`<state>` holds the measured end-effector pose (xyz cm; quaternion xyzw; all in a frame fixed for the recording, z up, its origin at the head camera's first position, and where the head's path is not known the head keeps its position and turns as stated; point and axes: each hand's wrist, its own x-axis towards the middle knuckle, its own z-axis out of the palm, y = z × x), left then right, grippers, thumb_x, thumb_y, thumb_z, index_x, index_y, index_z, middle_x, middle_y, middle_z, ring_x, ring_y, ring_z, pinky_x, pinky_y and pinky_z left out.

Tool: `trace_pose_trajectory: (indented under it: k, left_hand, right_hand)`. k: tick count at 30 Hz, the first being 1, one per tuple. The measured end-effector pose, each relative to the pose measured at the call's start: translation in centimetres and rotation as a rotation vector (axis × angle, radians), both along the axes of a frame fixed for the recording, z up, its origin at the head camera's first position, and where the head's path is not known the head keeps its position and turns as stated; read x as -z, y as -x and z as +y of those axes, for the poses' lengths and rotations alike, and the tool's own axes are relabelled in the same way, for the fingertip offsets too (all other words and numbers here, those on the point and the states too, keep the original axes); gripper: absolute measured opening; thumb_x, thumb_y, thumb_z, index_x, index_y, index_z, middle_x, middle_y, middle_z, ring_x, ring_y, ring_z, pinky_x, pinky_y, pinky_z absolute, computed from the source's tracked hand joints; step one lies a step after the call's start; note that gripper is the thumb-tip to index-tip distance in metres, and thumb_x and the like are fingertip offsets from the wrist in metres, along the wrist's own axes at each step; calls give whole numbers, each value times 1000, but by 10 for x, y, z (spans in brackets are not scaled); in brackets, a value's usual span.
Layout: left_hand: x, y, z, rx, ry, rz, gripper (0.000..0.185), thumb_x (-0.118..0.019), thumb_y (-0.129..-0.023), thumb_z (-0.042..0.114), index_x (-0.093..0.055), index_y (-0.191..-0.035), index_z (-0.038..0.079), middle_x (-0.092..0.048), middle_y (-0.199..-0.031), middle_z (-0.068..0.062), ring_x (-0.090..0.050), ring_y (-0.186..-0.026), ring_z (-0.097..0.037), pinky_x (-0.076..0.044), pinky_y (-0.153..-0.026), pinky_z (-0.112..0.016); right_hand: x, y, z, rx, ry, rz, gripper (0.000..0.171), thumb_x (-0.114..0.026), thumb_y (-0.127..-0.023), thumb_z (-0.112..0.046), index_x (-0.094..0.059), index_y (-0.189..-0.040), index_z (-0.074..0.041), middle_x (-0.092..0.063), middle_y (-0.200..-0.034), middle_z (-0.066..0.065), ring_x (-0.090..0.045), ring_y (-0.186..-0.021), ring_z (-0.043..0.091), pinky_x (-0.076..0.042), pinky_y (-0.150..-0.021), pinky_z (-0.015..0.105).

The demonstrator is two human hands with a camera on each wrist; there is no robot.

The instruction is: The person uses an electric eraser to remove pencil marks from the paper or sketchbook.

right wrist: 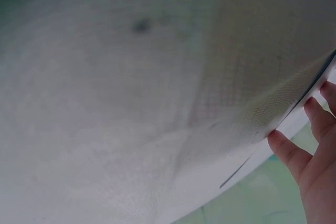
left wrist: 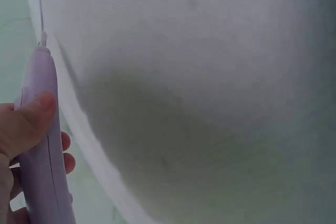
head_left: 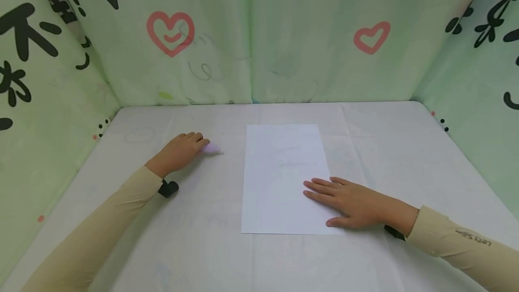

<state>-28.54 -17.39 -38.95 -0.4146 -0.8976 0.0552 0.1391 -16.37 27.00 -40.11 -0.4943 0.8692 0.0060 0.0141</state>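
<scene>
My left hand point(head_left: 180, 151) is over the left part of the table and grips a lilac pen-shaped tool point(head_left: 211, 148). In the left wrist view the thumb lies along the tool's thick body point(left wrist: 39, 77), the fingers wrap behind it, and a short narrow tip sticks out at the top. To the right, a blank white sheet of paper point(head_left: 279, 170) lies flat, upright in the head view. My right hand point(head_left: 357, 203) rests on its lower right edge with the fingers spread. In the right wrist view its fingertips point(right wrist: 281, 140) press at the sheet's edge.
A white cloth point(head_left: 194, 247) with faint creases covers the table. Pale green curtains with red hearts point(head_left: 170, 34) and black marks point(head_left: 26, 30) stand along the back and both sides. Black wrist cameras point(head_left: 168, 189) sit below the cuffs.
</scene>
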Motion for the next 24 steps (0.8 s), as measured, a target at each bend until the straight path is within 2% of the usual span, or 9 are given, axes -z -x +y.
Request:
trace_pose_trajectory:
  k: [7,11,14,17,21,24]
  left_hand:
    - [11,8,-5,-87,-47,-236,28,-63,-89,12,-61,-116,4,-58,-100,-13,-59,-88,-24,-51,-76,-36]
    - [12,11,-6,-115,-73,-316,30,-63,-89,13,-61,-118,2,-57,-99,-13,-55,-83,-21,-50,-76,-35]
    - [13,14,-5,-131,-65,-316,31,-62,-90,15,-62,-118,3,-57,-99,-12,-54,-82,-20,-49,-75,-36]
    - [14,16,-2,-137,-33,-279,33,-62,-89,18,-61,-119,5,-58,-103,-13,-56,-86,-24,-48,-78,-40]
    - [12,14,0,-154,17,-226,52,-63,-87,26,-49,-134,7,-55,-125,-18,-54,-113,-33,-41,-97,-48]
    - [11,12,1,-173,46,-187,70,-62,-87,35,-32,-146,10,-39,-146,-19,-39,-133,-36,-27,-109,-53]
  right_hand:
    - [1,1,1,-12,2,5,67,-47,-93,-51,-31,-147,-14,-33,-153,7,-34,-139,25,-38,-100,51]
    - [0,2,2,-10,-6,0,68,-47,-93,-52,-30,-147,-14,-32,-153,7,-33,-139,24,-37,-100,51]
    - [-1,2,2,-7,-10,-2,67,-47,-93,-52,-31,-147,-14,-32,-153,7,-32,-140,23,-37,-100,51]
    - [-1,0,2,-5,-10,-1,67,-47,-93,-52,-31,-147,-14,-32,-153,7,-33,-139,23,-37,-100,51]
    - [-1,-1,2,6,-14,-3,68,-47,-93,-52,-32,-146,-14,-32,-153,7,-35,-138,25,-37,-100,50]
    - [0,-3,2,26,-31,-24,68,-45,-93,-54,-31,-147,-15,-31,-153,6,-35,-138,26,-35,-101,50]
